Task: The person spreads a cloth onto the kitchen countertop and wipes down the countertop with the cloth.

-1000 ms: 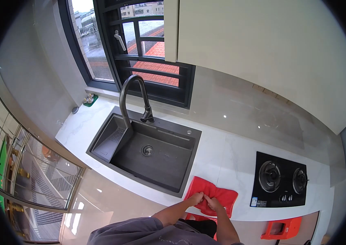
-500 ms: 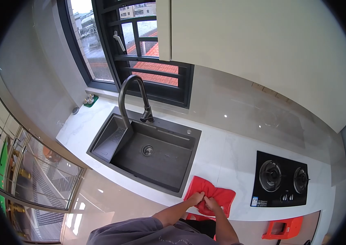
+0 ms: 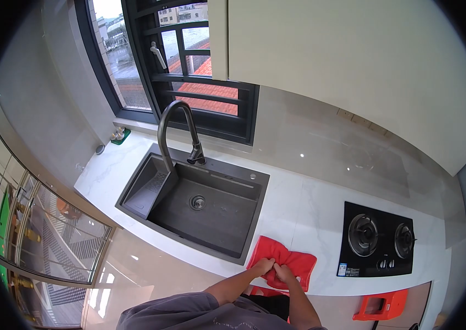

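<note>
A bunched red cloth (image 3: 299,265) lies on the white counter near its front edge, just right of the sink. My left hand (image 3: 265,266) is closed on the near part of the cloth. Close beside it, my right hand (image 3: 283,273) also has its fingers closed on the cloth. Folds gather where the two hands meet, and the fingertips are partly hidden. More red fabric shows below the counter edge, between my forearms.
Left of the cloth is a dark sink (image 3: 211,250) with a tall curved faucet (image 3: 162,135). A black gas hob (image 3: 373,264) sits to the right. Below the counter stands an orange-red plastic stool (image 3: 392,305). Small items on a green tray (image 3: 120,136) stand in the far-left corner.
The whole view has shifted very slightly. Both hands keep their hold on the red cloth, with no clear movement.
</note>
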The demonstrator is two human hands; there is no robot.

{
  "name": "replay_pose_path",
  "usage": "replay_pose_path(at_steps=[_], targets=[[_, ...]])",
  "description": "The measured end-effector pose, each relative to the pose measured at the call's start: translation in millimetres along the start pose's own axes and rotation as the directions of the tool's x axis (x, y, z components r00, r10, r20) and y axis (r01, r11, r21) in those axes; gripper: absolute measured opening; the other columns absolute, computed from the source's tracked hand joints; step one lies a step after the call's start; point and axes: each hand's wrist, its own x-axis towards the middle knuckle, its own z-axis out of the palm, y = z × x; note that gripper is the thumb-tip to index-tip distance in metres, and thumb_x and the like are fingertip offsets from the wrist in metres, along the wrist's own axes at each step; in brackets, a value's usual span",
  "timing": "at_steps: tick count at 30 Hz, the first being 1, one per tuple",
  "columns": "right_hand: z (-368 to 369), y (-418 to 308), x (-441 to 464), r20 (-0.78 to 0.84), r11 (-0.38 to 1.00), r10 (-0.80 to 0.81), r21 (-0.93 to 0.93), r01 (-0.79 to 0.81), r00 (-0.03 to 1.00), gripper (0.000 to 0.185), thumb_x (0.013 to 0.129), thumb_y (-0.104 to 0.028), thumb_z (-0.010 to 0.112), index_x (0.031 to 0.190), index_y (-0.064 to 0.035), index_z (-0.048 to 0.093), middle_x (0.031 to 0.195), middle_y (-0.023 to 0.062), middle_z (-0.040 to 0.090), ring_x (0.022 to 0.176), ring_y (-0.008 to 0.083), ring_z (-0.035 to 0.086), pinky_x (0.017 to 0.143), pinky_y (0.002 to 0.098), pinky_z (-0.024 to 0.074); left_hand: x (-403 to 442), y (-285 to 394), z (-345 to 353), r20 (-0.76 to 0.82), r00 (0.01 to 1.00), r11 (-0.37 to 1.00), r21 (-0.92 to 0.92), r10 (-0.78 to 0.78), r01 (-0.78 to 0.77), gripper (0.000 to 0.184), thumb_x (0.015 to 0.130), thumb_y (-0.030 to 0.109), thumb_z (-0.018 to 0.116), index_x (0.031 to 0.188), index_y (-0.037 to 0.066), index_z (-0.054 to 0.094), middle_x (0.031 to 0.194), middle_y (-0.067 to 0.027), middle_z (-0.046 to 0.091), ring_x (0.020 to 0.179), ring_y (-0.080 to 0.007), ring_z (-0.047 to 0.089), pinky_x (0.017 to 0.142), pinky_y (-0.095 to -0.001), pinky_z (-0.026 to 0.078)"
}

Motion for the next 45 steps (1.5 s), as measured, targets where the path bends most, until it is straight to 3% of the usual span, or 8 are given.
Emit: replay_pose_path(at_steps=[6,8,13,24,32,34,38,45], targets=[[7,10,10,-0.064,0.994,-0.034,-0.102,0.027,0.997,0.063,0.09,-0.051,0.046,0.065,0.0052,0.062,0.055,0.0128,0.057,0.049,0.0232,0.055,0.05,0.0401,0.0429,-2,-2,1,-0.022,0.998,0.998,0.02,0.061,-0.06,0.058,0.093,0.044,0.041,0.092,-0.007,0.068,0.089,-0.028,0.068,0.088,-0.037,0.067,0.079,-0.0463,0.049],[10,20,16,-0.099,0.987,-0.053,-0.157,0.037,0.994,0.065,0.09,-0.051,0.046,0.068,0.0074,0.064,0.056,0.0148,0.058,0.051,0.0253,0.058,0.053,0.0415,0.0448,-2,-4,3,-0.105,0.98,0.984,-0.023,0.171,-0.175,0.05,0.094,0.04,0.043,0.071,0.0,0.062,0.057,-0.01,0.055,0.047,-0.0217,0.052,0.045,-0.0384,0.04],[1,-6,-6,-0.051,0.978,0.036,-0.203,-0.045,0.998,0.073,0.087,-0.054,0.046,0.101,0.0149,0.064,0.101,0.0367,0.063,0.104,0.0433,0.064,0.089,0.0461,0.0479,1,-3,1,-0.01,0.998,0.996,-0.057,0.064,-0.065,0.05,0.093,0.04,0.044,0.073,-0.002,0.063,0.057,-0.0096,0.055,0.048,-0.0214,0.053,0.045,-0.0384,0.04],[1,-8,-12,-0.085,0.988,-0.042,-0.15,0.029,0.995,0.07,0.087,-0.054,0.049,0.086,0.0132,0.066,0.081,0.0327,0.064,0.085,0.041,0.067,0.076,0.0473,0.0497,0,-4,0,-0.023,0.996,0.996,-0.037,0.087,-0.087,0.051,0.093,0.041,0.044,0.072,-0.002,0.063,0.057,-0.0098,0.055,0.048,-0.0214,0.053,0.045,-0.0386,0.041],[2,-11,-10,-0.068,0.984,-0.087,-0.16,0.075,0.994,0.075,0.087,-0.062,0.05,0.08,0.0106,0.067,0.067,0.0267,0.064,0.071,0.0386,0.067,0.066,0.0485,0.0487,1,0,-4,0.007,1.0,0.995,0.098,-0.005,0.004,0.059,0.094,0.044,0.04,0.107,-0.008,0.066,0.105,-0.0324,0.065,0.102,-0.0408,0.065,0.087,-0.0488,0.048],[10,6,-1,-0.181,0.96,-0.248,-0.176,0.217,0.952,0.078,0.086,-0.066,0.051,0.082,0.0099,0.068,0.073,0.0285,0.066,0.074,0.0398,0.068,0.068,0.0492,0.0494,5,-5,-4,-0.043,0.993,0.97,0.223,0.109,-0.096,0.058,0.092,0.046,0.043,0.1,-0.007,0.067,0.094,-0.0264,0.068,0.092,-0.0391,0.067,0.081,-0.0502,0.048],[2,-16,-19,-0.079,0.988,-0.036,-0.154,0.023,0.996,0.073,0.085,-0.062,0.048,0.094,0.0078,0.069,0.092,0.0312,0.067,0.09,0.0425,0.067,0.081,0.0477,0.0505,13,-13,-1,-0.033,0.999,0.998,-0.067,-0.01,0.007,0.046,0.089,0.038,0.048,0.072,-0.003,0.063,0.062,-0.0136,0.06,0.055,-0.0248,0.06,0.049,-0.041,0.045],[-1,-36,-39,-0.145,0.992,0.043,-0.115,-0.06,0.989,0.07,0.084,-0.059,0.049,0.095,0.0062,0.07,0.095,0.029,0.068,0.092,0.0402,0.067,0.082,0.0459,0.0515,24,-23,2,-0.017,0.999,0.993,-0.112,-0.038,0.036,0.046,0.09,0.037,0.048,0.069,-0.002,0.062,0.06,-0.011,0.058,0.053,-0.0237,0.058,0.05,-0.0391,0.044]])
